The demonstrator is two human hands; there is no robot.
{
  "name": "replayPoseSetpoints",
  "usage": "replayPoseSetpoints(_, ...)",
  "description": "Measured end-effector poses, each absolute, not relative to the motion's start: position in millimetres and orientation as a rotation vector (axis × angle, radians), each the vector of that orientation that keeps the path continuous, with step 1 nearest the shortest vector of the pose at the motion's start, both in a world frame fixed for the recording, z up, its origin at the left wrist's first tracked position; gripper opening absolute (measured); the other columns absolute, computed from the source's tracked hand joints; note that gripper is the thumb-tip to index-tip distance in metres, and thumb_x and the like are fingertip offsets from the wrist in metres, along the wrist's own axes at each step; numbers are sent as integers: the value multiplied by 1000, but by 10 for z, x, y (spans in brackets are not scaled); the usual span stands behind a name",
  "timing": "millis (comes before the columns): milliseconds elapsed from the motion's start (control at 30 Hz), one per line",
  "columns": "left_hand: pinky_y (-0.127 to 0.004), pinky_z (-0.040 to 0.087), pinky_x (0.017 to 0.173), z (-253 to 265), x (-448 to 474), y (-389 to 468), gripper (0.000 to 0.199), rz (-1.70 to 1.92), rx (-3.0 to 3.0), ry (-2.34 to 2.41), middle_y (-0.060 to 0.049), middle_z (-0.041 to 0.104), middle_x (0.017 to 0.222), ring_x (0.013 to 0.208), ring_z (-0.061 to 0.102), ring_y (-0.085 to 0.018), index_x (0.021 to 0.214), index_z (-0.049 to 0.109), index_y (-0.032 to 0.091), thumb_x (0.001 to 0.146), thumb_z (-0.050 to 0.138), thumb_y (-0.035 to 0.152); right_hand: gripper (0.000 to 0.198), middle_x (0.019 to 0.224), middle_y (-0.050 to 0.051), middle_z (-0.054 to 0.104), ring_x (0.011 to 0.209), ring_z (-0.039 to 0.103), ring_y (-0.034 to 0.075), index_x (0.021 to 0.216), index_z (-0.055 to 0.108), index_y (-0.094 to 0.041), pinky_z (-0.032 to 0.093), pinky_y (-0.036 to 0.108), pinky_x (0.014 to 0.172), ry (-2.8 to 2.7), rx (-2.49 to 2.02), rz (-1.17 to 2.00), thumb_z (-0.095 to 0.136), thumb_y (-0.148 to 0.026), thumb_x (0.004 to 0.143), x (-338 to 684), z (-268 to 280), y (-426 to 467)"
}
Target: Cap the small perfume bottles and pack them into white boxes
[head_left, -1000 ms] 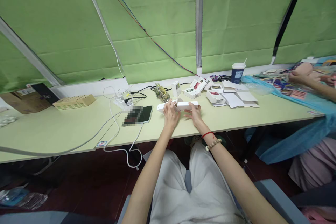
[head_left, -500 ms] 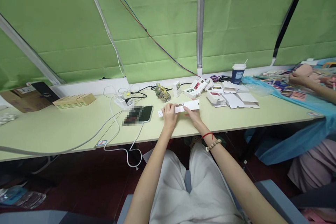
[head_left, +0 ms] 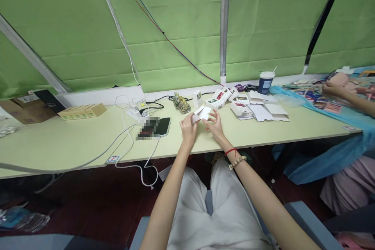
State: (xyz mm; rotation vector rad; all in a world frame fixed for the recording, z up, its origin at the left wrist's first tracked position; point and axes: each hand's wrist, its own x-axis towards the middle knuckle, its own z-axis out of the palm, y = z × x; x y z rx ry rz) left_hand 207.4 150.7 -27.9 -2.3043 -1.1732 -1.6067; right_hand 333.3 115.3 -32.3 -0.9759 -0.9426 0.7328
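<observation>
Between both hands, above the table's front part, is a small white cardboard box (head_left: 203, 113) with a flap standing out at its left. My left hand (head_left: 188, 125) is closed on the left side of this box. At its right side, the fingers of my right hand (head_left: 215, 125) are curled around the edge and grip it. Just behind stands a small upright white box (head_left: 197, 99) with a picture on its face. Several more printed white boxes (head_left: 215, 102) lie in a pile to the right of it.
Flattened white cartons (head_left: 263, 111) lie right of the pile, with a lidded paper cup (head_left: 266, 83) behind. A phone (head_left: 162, 127) with a white cable lies left. Small bottles (head_left: 181, 103) stand near the wall. A co-worker's arm (head_left: 350, 95) reaches over blue plastic at the right.
The white cardboard went from a long flat strip to a folded box shape between my hands. My right hand has shifted its grip.
</observation>
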Motion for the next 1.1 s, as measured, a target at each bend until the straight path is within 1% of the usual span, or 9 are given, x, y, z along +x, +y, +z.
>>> replayPoseSetpoints(100,-35,40,85,-262,2062,1470,45,-1829,-2223,-1236,-14,58,119,103,56,-24,123,46,17,85,49,42,87,123,10,44,101,53,21,130,35,-26,55,31,69,-954,-1009,631,75,-45,55,3329,-340,1162)
replayPoseSetpoints(200,-32,45,76,-248,2058,1441,54,-2014,-2254,-1297,-13,59,115,93,60,-21,132,35,19,87,44,47,84,115,9,51,99,55,20,128,35,-24,51,37,82,-976,-996,608,74,-45,57,3324,-359,1180)
replayPoseSetpoints(367,-30,48,72,-249,2057,1459,59,-2063,-2326,-1300,-13,60,112,84,63,-18,141,19,19,91,34,47,62,95,6,61,87,60,19,121,41,-21,50,39,81,-1022,-990,711,63,-49,70,3346,-401,1220)
replayPoseSetpoints(500,-32,45,87,-261,2049,1486,51,-2020,-2330,-1269,-14,51,128,106,57,-19,138,28,21,92,28,45,54,98,8,61,93,59,19,115,48,-21,47,38,88,-1061,-1001,671,63,-46,71,3352,-431,1251)
replayPoseSetpoints(600,-32,42,94,-259,2044,1488,44,-1953,-2379,-1204,-11,50,129,117,50,-18,130,40,22,94,26,41,57,102,8,61,96,59,19,120,45,-22,47,38,89,-1078,-977,711,63,-46,71,3338,-434,1253)
replayPoseSetpoints(700,-32,42,93,-257,2045,1491,40,-1913,-2381,-1210,-11,56,119,111,53,-18,119,50,20,94,25,39,69,106,9,59,95,59,18,132,33,-23,47,37,88,-1088,-951,720,62,-46,73,3325,-422,1227)
replayPoseSetpoints(800,-33,43,90,-261,2049,1496,38,-1920,-2390,-1249,-11,58,115,106,55,-19,116,50,19,94,27,40,76,122,12,48,94,59,17,139,18,-26,48,36,84,-1155,-937,643,58,-45,78,3318,-399,1177)
replayPoseSetpoints(900,-33,45,88,-264,2046,1492,39,-1919,-2452,-1278,-13,56,120,103,57,-20,120,47,18,92,33,42,63,134,11,36,97,57,17,139,24,-29,49,35,84,-1279,-971,496,50,-44,83,3307,-358,1106)
replayPoseSetpoints(1100,-31,46,82,-237,2034,1455,41,-1954,-2522,-1220,-11,59,115,94,59,-18,118,48,19,93,27,43,47,131,7,38,106,52,23,133,39,-31,47,39,85,-1449,-1151,223,42,-43,88,3265,-252,972)
